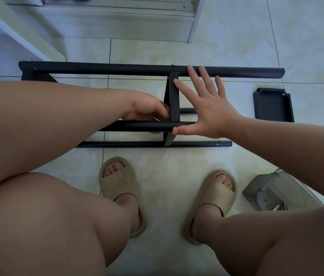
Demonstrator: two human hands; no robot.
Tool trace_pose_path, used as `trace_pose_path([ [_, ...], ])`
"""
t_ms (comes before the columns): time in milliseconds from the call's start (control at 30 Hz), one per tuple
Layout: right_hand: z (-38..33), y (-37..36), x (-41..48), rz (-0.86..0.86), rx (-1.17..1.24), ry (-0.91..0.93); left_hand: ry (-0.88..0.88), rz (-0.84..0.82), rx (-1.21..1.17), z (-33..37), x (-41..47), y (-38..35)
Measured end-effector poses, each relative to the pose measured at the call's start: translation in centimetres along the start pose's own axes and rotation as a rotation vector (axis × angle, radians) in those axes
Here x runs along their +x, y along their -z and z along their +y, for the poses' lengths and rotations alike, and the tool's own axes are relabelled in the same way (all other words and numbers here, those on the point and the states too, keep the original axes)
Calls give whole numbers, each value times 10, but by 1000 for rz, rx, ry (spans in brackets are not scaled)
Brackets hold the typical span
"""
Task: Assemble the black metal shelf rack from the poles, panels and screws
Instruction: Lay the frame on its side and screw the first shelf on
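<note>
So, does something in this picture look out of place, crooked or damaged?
Nothing looks damaged. The rack lies on its side on the tiled floor, half built. One loose black panel lies apart on the right, not yet mounted. The left hand grips the middle panel; the right hand is spread open against it.

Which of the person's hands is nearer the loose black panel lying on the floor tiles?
Right. The right hand is spread open left of the loose black panel; the left hand grips the rack's middle panel farther left.
</note>
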State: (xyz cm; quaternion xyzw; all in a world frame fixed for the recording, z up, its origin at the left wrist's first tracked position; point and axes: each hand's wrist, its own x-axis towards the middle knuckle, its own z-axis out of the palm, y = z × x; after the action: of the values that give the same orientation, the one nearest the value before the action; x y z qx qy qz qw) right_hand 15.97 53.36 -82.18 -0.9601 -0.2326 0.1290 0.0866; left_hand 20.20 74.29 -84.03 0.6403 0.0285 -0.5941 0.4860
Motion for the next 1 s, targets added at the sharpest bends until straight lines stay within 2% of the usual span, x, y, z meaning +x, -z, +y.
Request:
trace_pose_path([
  [200, 0, -1, -1, 2, -2, 2, 54, 54, 83, -1, 2, -2],
  [500, 0, 0, -1, -7, -6, -2, 5, 0, -33, 0, -1, 0],
  [667, 0, 1, -1, -9, 3, -2, 79, 55, 87, -2, 3, -2],
  [1000, 0, 1, -1, -8, 7, -3, -1, -8, 11, -2, 1, 1],
])
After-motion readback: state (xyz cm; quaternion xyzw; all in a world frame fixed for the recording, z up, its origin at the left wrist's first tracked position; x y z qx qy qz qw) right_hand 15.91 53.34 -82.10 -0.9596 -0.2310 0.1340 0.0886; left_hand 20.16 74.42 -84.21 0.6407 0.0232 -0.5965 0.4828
